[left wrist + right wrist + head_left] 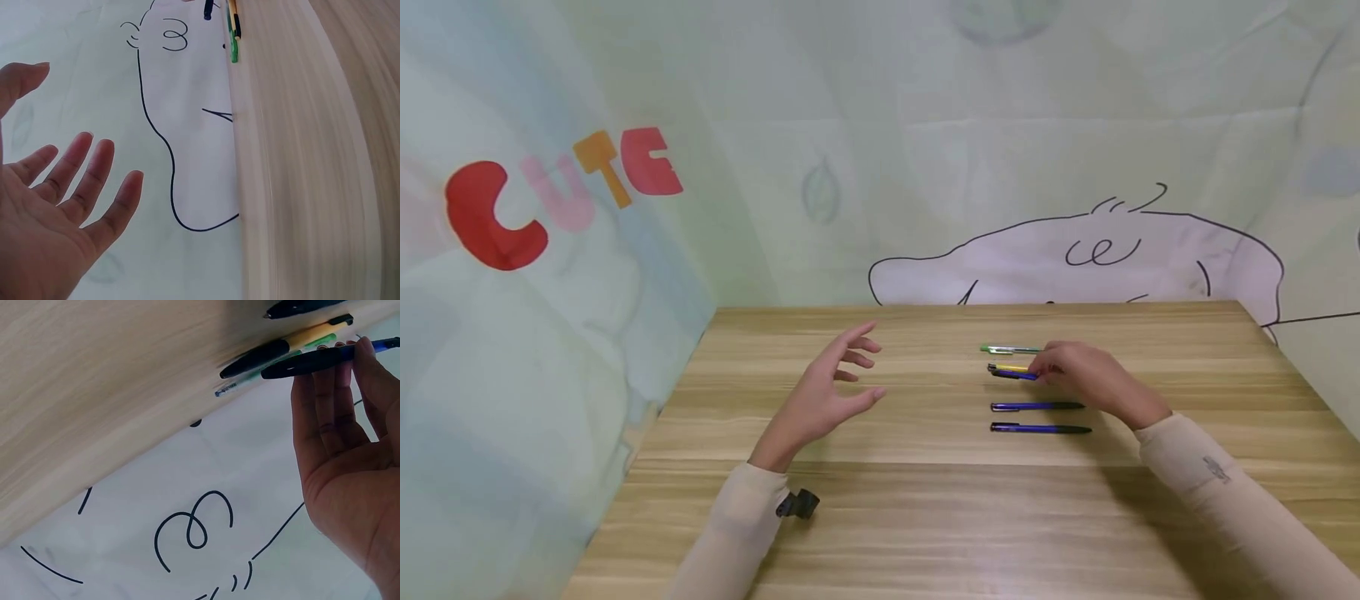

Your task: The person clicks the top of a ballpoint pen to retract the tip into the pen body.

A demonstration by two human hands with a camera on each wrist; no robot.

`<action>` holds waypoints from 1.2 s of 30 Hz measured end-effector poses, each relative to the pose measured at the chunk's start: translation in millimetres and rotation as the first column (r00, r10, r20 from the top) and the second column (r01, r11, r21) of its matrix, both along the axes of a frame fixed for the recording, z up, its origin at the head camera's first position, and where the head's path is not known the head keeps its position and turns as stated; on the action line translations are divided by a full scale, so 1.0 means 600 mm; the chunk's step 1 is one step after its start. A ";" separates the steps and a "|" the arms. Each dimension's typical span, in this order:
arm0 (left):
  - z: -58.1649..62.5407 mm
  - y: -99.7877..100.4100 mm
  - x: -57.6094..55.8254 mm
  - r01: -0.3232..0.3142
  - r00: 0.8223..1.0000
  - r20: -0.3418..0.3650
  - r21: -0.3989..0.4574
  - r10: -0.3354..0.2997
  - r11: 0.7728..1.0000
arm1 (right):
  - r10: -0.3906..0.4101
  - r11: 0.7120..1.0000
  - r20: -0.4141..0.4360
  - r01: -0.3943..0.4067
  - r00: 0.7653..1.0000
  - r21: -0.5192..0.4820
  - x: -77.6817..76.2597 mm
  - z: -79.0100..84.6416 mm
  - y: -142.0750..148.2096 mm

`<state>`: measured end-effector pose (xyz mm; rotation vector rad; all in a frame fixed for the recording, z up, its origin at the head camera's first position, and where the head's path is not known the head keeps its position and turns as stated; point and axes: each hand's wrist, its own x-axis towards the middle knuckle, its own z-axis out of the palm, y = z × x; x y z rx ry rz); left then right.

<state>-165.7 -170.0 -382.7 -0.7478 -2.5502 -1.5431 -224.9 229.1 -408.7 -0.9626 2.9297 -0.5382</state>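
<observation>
My right hand (1078,373) pinches a blue pen (312,361) with a black grip between thumb and fingers; the right wrist view shows it lifted off the table. Just behind it lie a yellow pen (290,345) with a black grip and a clear green pen (1011,350), side by side. Nearer the front, two more blue pens, one (1037,407) behind the other (1040,428), lie parallel on the table. My left hand (827,387) hovers over the table's left half, fingers spread and holding nothing, as the left wrist view (62,212) also shows.
The wooden table (925,517) ends at the back against a pale printed curtain (820,108) with a line drawing. Another curtain with coloured letters (497,217) hangs along the left side. A small black device (799,503) sits at the left wrist.
</observation>
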 end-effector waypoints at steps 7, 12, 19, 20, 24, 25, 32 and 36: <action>-0.003 -0.025 0.011 -0.035 0.999 -0.005 -0.041 0.035 0.999 | -0.029 0.998 0.034 0.027 0.999 0.060 -0.003 -0.015 -0.006; -0.006 -0.040 0.016 -0.063 0.998 0.001 -0.064 0.064 0.996 | -0.040 0.996 0.035 0.037 0.999 0.087 -0.004 -0.024 -0.005; -0.012 -0.062 0.021 -0.088 0.996 0.012 -0.080 0.089 0.993 | -0.033 0.995 0.024 0.031 0.999 0.098 -0.004 -0.031 -0.005; -0.012 -0.064 0.022 -0.092 0.996 0.012 -0.082 0.093 0.992 | -0.032 0.995 0.019 0.030 0.999 0.099 -0.004 -0.031 -0.005; -0.014 -0.072 0.026 -0.102 0.995 0.008 -0.093 0.103 0.990 | -0.030 0.995 -0.005 0.030 1.000 0.092 0.001 -0.029 -0.002; -0.015 -0.074 0.027 -0.105 0.994 0.006 -0.094 0.106 0.990 | -0.028 0.996 -0.015 0.029 0.999 0.086 0.004 -0.028 -0.002; -0.018 -0.080 0.029 -0.107 0.994 -0.001 -0.090 0.107 0.990 | -0.004 0.999 -0.004 0.004 1.000 0.049 0.022 -0.020 0.001; -0.018 -0.078 0.028 -0.104 0.995 -0.001 -0.091 0.104 0.990 | -0.004 0.999 0.040 0.003 0.999 0.048 0.028 -0.022 0.000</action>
